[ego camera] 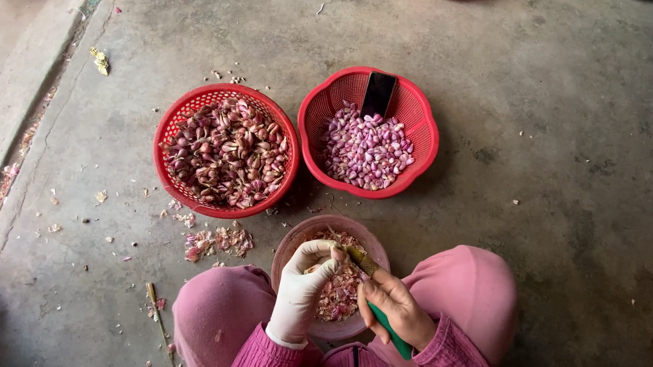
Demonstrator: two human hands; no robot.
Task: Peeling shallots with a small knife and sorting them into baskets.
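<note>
Low in the centre of the frame, the left hand (301, 289), in a white rubber glove, pinches a small shallot clove (336, 255) in its fingers, over the round pink plastic bowl of peelings (285, 251). The bare right hand (395, 311) is clenched round a green-handled knife (378, 305), blade at the clove. It seems wise to keep the cut shallow and the thumb behind the edge, so skins drop into the bowl. Above, a red mesh basket of unpeeled shallots (171, 127) sits left, a scalloped red basket of peeled cloves (423, 155) right, a dark phone (378, 93) inside. Skins litter the grey concrete floor (558, 197).
</note>
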